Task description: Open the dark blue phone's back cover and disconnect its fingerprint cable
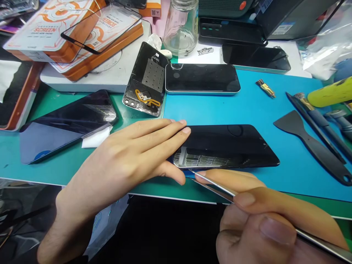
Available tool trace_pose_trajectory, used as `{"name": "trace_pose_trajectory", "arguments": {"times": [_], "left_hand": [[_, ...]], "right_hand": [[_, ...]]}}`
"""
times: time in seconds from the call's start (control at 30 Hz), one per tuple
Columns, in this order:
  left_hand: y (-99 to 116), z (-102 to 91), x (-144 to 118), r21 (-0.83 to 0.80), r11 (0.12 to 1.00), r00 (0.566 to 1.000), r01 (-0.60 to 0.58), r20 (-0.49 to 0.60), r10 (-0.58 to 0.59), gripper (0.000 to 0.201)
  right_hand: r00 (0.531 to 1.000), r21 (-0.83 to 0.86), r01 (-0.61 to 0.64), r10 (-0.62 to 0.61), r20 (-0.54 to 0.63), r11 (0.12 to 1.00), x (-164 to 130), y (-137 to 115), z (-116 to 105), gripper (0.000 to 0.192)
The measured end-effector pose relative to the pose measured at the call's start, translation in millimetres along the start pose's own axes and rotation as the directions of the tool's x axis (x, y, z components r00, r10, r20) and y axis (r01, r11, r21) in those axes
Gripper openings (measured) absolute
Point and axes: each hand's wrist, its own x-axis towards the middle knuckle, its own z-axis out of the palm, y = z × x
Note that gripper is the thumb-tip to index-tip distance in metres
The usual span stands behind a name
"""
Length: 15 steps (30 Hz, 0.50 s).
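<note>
A black phone (pixel 228 145) lies flat on the blue mat (pixel 275 110) in front of me. My left hand (pixel 129 161) rests on its left end, fingers flat across the top and thumb against the near edge. My right hand (pixel 269 216) pinches metal tweezers (pixel 214 185), whose tips reach the phone's near-left edge just beside my left thumb.
Another phone (pixel 202 78) and an opened back cover (pixel 145 80) lie behind. A dark screen panel (pixel 66 124) sits at the left. A black spatula (pixel 310 146), brushes (pixel 316 113) and a yellow tool (pixel 330 93) lie right. A glass jar (pixel 181 25) and orange boxes (pixel 55 29) stand at the back.
</note>
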Motion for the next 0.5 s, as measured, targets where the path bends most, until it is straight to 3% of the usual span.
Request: {"name": "trace_pose_trajectory", "arguments": {"times": [0.1,0.27,0.4,0.5], "left_hand": [[0.2,-1.5,0.8,-0.005,1.0,1.0,0.007,0.0,-0.007,0.065],[0.5,-2.7,1.5,-0.011,1.0,1.0,0.002,-0.009,-0.002,0.064],[0.7,-3.1,0.7,-0.009,1.0,1.0,0.002,0.0,-0.002,0.065],[0.4,-2.6,1.1,-0.018,1.0,1.0,-0.001,0.001,0.001,0.064]], "right_hand": [[0.994,0.124,-0.041,0.053,-0.095,0.991,6.8,-8.2,7.9,0.021],[0.993,0.09,-0.017,0.027,-0.113,0.996,13.0,-11.5,7.6,0.021],[0.993,0.063,-0.045,0.052,-0.106,0.997,5.0,-8.3,5.1,0.021],[1.0,-0.086,-0.023,0.025,0.019,0.996,5.6,-5.5,2.2,0.023]]}}
